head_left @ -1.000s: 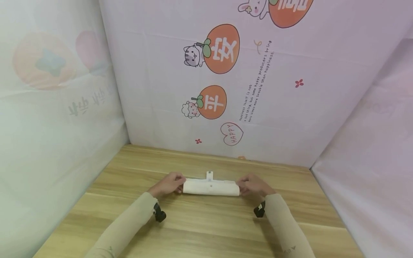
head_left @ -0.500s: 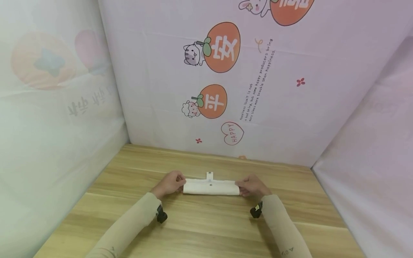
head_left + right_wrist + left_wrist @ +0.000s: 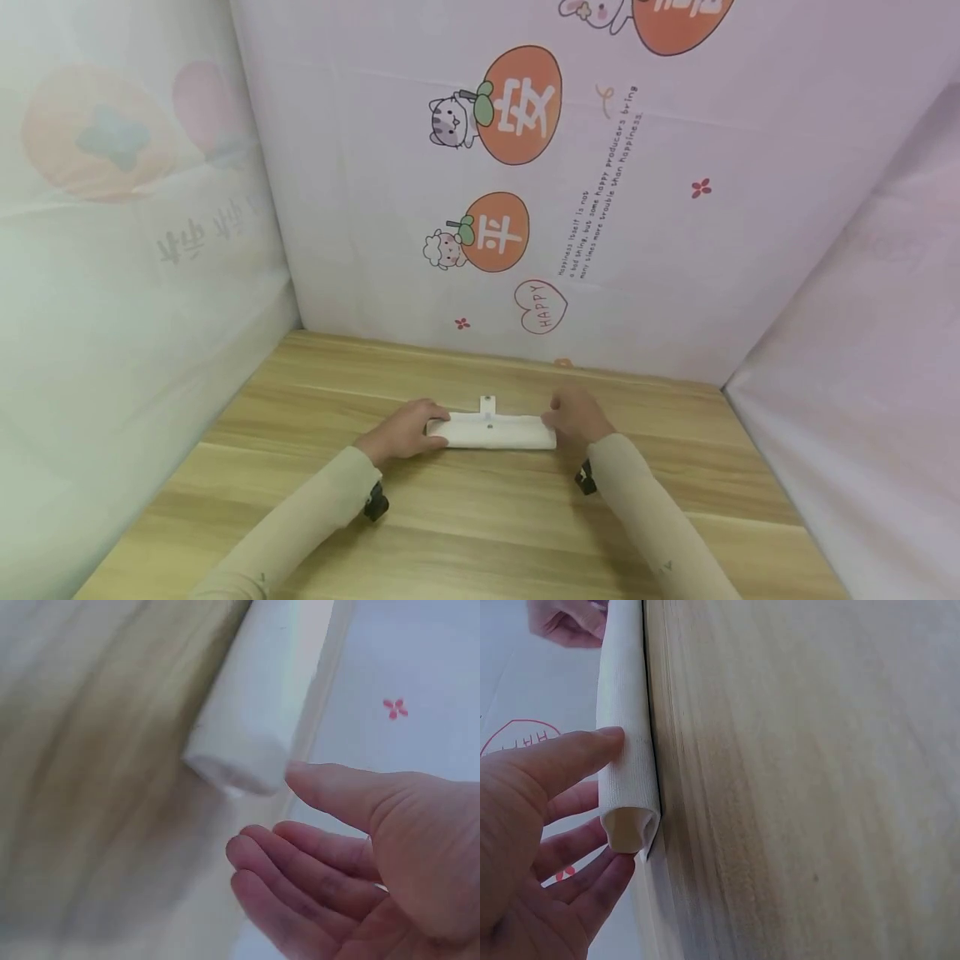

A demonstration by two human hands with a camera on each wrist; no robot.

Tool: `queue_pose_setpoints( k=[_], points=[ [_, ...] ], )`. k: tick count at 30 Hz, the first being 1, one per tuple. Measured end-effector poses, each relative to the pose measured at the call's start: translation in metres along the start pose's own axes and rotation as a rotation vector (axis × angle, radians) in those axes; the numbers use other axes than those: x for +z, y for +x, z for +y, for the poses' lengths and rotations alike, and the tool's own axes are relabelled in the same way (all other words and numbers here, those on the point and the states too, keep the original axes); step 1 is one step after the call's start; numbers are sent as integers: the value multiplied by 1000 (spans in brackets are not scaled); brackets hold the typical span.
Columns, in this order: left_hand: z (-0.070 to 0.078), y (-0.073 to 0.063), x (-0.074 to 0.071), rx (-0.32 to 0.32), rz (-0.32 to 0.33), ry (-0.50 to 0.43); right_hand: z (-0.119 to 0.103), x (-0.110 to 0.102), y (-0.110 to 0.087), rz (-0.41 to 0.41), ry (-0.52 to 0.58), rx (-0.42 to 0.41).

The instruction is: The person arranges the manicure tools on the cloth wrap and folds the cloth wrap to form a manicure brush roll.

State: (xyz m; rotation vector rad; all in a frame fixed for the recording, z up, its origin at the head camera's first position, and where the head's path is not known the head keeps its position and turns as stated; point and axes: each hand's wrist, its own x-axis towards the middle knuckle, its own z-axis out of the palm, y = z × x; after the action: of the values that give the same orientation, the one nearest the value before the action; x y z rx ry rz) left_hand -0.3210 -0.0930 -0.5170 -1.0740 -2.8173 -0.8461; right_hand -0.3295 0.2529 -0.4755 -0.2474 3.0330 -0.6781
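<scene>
A white cloth roll [image 3: 495,433] lies crosswise on the table, with a short strap [image 3: 487,406] sticking out from its far side. The strap bears a metal snap, and a matching stud shows on the roll. My left hand [image 3: 408,428] grips the roll's left end; in the left wrist view the thumb lies on the rolled cloth [image 3: 626,697] and fingertips touch its hollow end. Beside the right end is my right hand [image 3: 581,414]. In the right wrist view its fingers are loosely bent away from the roll [image 3: 255,690], with the thumb tip at its edge.
The wood-grained table [image 3: 465,517] extends toward me on both sides of the roll. A white printed cloth wall [image 3: 637,275] rises close behind it, with more cloth walls at left and right. Small black cameras are strapped to both wrists.
The left hand has shifted from pinching the roll's end corner to spanning its end. The right hand has loosened from the right end and risen slightly. The roll stays nearly in place.
</scene>
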Motion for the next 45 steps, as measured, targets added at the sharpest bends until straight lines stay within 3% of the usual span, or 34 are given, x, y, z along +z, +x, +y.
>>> queue_pose_setpoints(
  k=[6,12,22,34,40,45],
  points=[
    [2,-1,-3,-25,-28,-22,-32,-1,17,-54,-91,-126],
    [2,0,-3,-51,-38,-26,-52,15,37,-93,-35,-234],
    [4,-1,-3,-66,-42,-37,-68,46,54,-62,-29,-285],
    [2,0,-6,-95,-54,-81,-77,39,54,-81,-25,-186],
    [4,0,-6,-110,-65,-91,-80,29,46,-48,-3,-222],
    [4,1,-5,-116,-63,-103,-77,25,37,-23,-26,-318]
  ],
)
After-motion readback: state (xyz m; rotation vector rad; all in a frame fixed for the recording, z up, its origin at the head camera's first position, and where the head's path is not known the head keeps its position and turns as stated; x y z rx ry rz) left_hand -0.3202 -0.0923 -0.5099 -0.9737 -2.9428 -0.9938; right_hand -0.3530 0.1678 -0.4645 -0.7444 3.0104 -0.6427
